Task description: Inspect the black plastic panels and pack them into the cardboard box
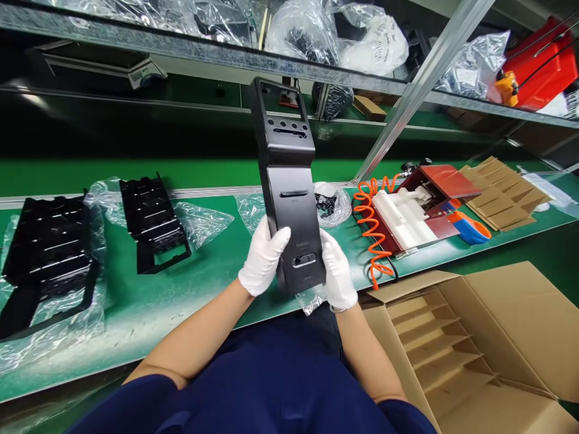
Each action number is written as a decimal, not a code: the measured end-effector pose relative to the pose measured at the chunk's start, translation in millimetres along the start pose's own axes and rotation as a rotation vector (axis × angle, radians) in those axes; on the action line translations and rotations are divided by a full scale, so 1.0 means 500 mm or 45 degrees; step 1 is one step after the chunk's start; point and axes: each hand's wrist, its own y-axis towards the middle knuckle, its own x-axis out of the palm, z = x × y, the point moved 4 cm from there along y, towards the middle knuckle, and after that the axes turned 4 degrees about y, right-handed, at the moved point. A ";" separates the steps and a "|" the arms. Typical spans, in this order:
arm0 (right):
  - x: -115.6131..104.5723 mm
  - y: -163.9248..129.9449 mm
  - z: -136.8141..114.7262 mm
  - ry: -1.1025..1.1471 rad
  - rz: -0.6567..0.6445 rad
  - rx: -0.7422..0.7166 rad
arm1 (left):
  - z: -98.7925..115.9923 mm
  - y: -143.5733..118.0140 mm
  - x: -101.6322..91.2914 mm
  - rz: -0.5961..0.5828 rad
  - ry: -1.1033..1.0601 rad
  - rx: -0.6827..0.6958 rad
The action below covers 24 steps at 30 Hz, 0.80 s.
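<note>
A long black plastic housing (294, 205) with a rectangular window at its top end is held up in front of me, tilted slightly left. My left hand (265, 258), in a white glove, grips its lower left edge with the thumb on the front face. My right hand (337, 271), also gloved in white, is closed round the lower right edge, its fingers partly hidden behind. Two similar black housings lie to the left with their ribbed insides up: a nearer one (52, 241) and a farther one (151, 214), both on clear plastic bags.
Right of my hands stand a bowl of small black parts (339, 211), a coiled orange air hose (373, 235) and a red and white fixture (402, 217). Flat cardboard dividers (502, 193) lie beyond. An open carton (511, 325) sits below the bench edge. A metal shelf (217, 51) spans overhead.
</note>
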 end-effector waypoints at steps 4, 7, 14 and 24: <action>-0.012 -0.002 -0.005 -0.090 0.258 -0.070 | -0.015 -0.003 0.029 -0.225 0.366 0.089; -0.018 -0.015 0.001 -0.304 0.416 -0.209 | -0.033 -0.014 0.046 -0.232 0.591 0.114; -0.025 -0.023 -0.001 -0.449 0.472 -0.271 | -0.034 -0.011 0.061 -0.255 0.687 0.277; -0.016 -0.016 0.008 -0.168 0.391 -0.186 | -0.024 -0.001 0.030 -0.349 0.355 0.117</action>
